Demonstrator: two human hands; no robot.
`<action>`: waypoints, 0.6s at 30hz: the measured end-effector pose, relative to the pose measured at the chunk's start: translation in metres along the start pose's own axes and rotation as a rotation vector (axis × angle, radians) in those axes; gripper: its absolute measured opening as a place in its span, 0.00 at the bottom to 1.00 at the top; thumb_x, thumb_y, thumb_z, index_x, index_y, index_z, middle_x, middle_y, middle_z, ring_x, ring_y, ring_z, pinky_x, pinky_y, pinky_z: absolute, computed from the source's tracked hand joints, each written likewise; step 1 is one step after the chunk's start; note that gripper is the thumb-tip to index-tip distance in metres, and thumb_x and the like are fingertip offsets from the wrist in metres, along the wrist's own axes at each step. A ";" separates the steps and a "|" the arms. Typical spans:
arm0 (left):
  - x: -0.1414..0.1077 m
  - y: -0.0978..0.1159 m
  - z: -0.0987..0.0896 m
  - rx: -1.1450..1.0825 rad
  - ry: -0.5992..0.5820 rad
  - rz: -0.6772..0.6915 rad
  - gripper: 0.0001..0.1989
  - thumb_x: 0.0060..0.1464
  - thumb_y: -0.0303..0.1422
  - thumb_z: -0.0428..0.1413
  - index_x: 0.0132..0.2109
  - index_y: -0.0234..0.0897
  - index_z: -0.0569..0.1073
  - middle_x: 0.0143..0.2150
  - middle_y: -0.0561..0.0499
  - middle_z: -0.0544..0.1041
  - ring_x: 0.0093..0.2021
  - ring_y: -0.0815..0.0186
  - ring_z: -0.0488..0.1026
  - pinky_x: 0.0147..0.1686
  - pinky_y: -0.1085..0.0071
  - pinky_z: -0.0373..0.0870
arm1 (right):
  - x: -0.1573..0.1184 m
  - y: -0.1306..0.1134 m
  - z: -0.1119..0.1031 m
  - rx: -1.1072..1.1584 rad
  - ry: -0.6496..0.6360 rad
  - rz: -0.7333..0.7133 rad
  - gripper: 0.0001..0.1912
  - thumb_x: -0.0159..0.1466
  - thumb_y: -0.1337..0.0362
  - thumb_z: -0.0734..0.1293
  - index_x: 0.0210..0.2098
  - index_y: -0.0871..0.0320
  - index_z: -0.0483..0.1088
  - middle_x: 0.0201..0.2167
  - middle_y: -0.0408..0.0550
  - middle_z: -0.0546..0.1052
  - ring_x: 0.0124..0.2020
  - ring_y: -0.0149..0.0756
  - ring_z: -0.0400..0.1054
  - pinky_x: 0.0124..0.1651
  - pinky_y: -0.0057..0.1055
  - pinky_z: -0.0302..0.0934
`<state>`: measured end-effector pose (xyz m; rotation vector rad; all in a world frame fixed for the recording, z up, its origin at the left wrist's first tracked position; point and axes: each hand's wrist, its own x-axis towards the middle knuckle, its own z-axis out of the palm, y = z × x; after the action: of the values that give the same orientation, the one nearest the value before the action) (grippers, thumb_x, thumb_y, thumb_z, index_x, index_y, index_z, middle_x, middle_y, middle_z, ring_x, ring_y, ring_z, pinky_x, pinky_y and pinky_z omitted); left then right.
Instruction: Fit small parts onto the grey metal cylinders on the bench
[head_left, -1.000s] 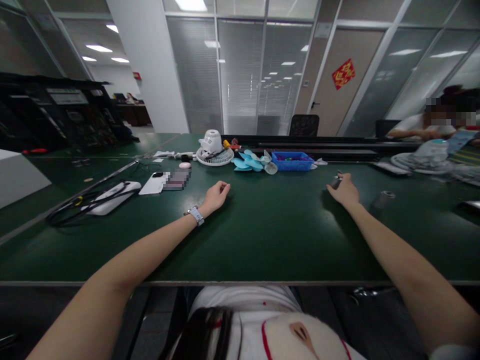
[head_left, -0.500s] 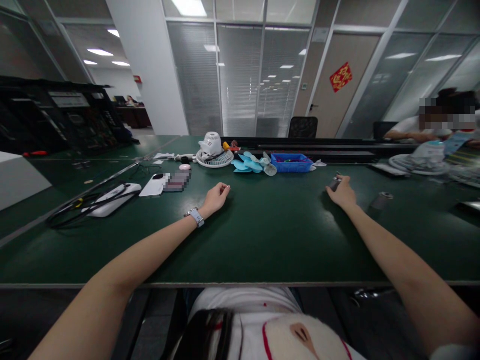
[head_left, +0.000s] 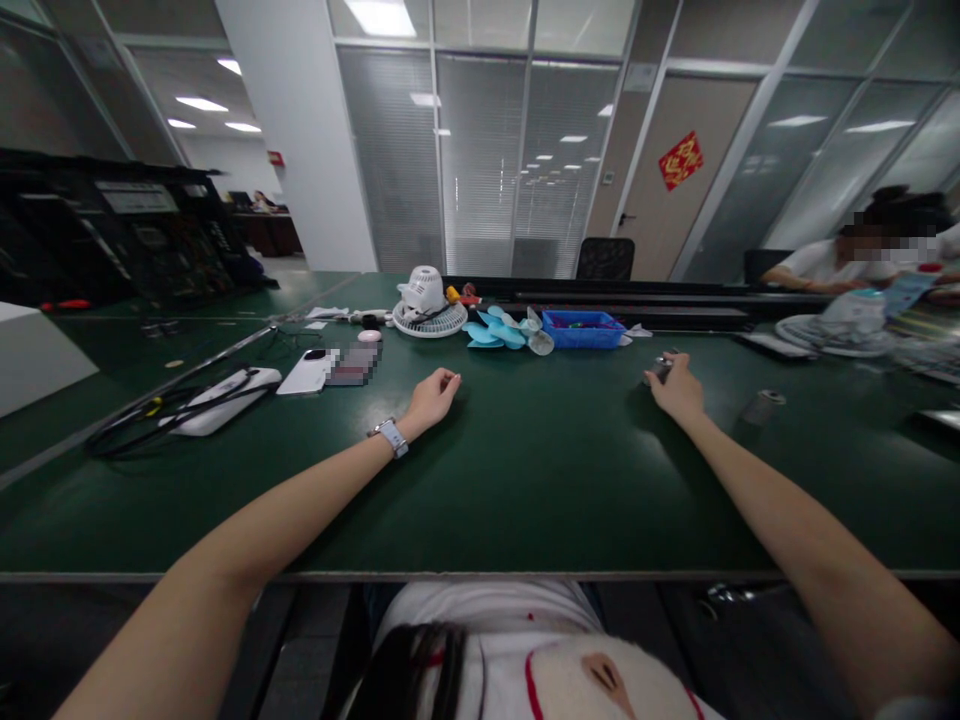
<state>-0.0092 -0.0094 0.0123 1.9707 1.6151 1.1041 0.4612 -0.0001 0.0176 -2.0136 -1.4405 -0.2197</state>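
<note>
Toward the right side of the table my right hand [head_left: 678, 388] is closed around a small dark-grey cylinder [head_left: 661, 369], part of it hidden by the fingers. A similar grey cylinder [head_left: 763, 406] with a metallic end is on the table, to the right of that hand and apart from it. My left hand [head_left: 433, 398] rests on the green tabletop left of centre, fingers curled together, with nothing visible in them. A watch with a pale strap is on the left wrist.
Along the back are a white fan head [head_left: 424, 300], light-blue fan blades [head_left: 499, 328] and a blue basket [head_left: 583, 330]. On the left lie a white phone [head_left: 304, 374] and a white device with black cable [head_left: 225, 405]. At far right a person [head_left: 814, 265] sits near more fan parts.
My right hand has shifted slightly to the left with the grey cylinder. My left hand stays in about the same place.
</note>
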 end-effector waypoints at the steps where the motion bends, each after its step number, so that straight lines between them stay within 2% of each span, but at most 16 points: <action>1: 0.000 0.000 0.000 -0.006 -0.002 -0.001 0.14 0.63 0.42 0.50 0.43 0.38 0.74 0.38 0.47 0.79 0.37 0.62 0.75 0.37 0.68 0.68 | 0.000 -0.006 0.002 0.023 0.008 -0.006 0.32 0.64 0.54 0.63 0.63 0.64 0.56 0.50 0.67 0.74 0.46 0.56 0.73 0.50 0.47 0.64; 3: 0.000 -0.001 0.000 -0.014 -0.004 -0.008 0.14 0.63 0.42 0.49 0.44 0.38 0.74 0.38 0.47 0.79 0.37 0.61 0.75 0.37 0.67 0.68 | -0.002 -0.026 0.008 0.108 0.019 -0.031 0.33 0.64 0.53 0.64 0.63 0.61 0.56 0.48 0.63 0.76 0.44 0.53 0.74 0.50 0.46 0.65; 6: 0.000 -0.001 -0.001 -0.025 -0.003 -0.011 0.15 0.63 0.44 0.50 0.44 0.38 0.74 0.38 0.47 0.79 0.37 0.61 0.75 0.37 0.67 0.68 | -0.015 -0.077 0.021 0.354 -0.046 -0.145 0.35 0.62 0.54 0.67 0.64 0.57 0.56 0.48 0.57 0.77 0.40 0.47 0.75 0.49 0.46 0.67; 9: -0.003 0.001 -0.003 -0.046 0.001 0.025 0.16 0.61 0.45 0.52 0.46 0.38 0.74 0.38 0.48 0.78 0.37 0.62 0.74 0.37 0.68 0.69 | -0.044 -0.139 0.035 0.665 -0.266 -0.297 0.39 0.59 0.55 0.69 0.66 0.56 0.54 0.51 0.56 0.77 0.38 0.43 0.76 0.47 0.45 0.69; 12: -0.006 0.007 -0.005 -0.068 0.002 0.098 0.17 0.61 0.45 0.53 0.49 0.38 0.74 0.38 0.49 0.78 0.37 0.64 0.73 0.38 0.69 0.69 | -0.079 -0.190 0.045 0.883 -0.491 -0.423 0.41 0.58 0.59 0.71 0.67 0.57 0.53 0.50 0.55 0.78 0.42 0.42 0.77 0.50 0.43 0.68; 15: -0.008 0.014 -0.005 -0.071 0.008 0.188 0.19 0.61 0.45 0.53 0.50 0.38 0.76 0.40 0.48 0.78 0.39 0.63 0.72 0.40 0.68 0.68 | -0.104 -0.217 0.052 0.969 -0.594 -0.477 0.40 0.57 0.63 0.73 0.65 0.55 0.55 0.49 0.53 0.79 0.45 0.41 0.77 0.53 0.43 0.67; 18: -0.006 0.020 -0.002 -0.042 0.025 0.276 0.19 0.61 0.46 0.54 0.51 0.41 0.78 0.41 0.48 0.79 0.42 0.62 0.72 0.44 0.66 0.67 | -0.114 -0.222 0.059 0.960 -0.608 -0.501 0.37 0.58 0.64 0.73 0.64 0.54 0.57 0.49 0.51 0.80 0.44 0.40 0.77 0.53 0.43 0.68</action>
<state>0.0020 -0.0211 0.0261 2.2074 1.3469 1.2550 0.2054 -0.0130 0.0065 -0.9320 -1.8849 0.8022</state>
